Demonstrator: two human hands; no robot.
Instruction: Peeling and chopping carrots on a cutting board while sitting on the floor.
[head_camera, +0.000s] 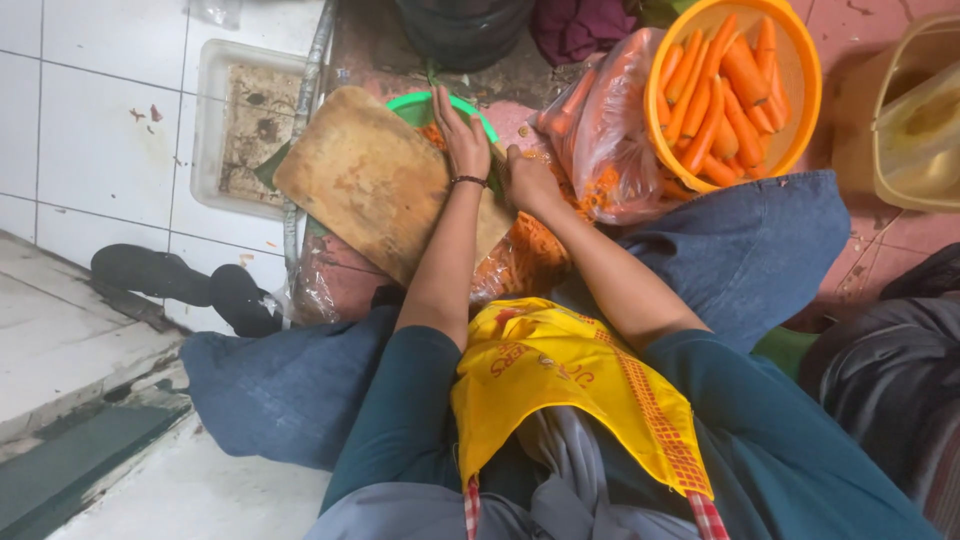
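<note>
Both hands, left hand (462, 140) flat, right hand (530, 182) curled, meet over the green bowl (420, 105).

Cutting board (370, 180) lies left of the hands (495, 160); carrot basket (735, 90) right.

green bowl (440, 106) mostly hidden behind cutting board (375, 180) and hands, yellow bucket (915, 120) cut off at right edge

Clear plastic bag (610, 130) holding orange carrot pieces, lying crumpled just left of the orange basin, a second clear bag (525, 260) of orange shreds below the wooden board's edge, no labels, signs or screens seen
</note>
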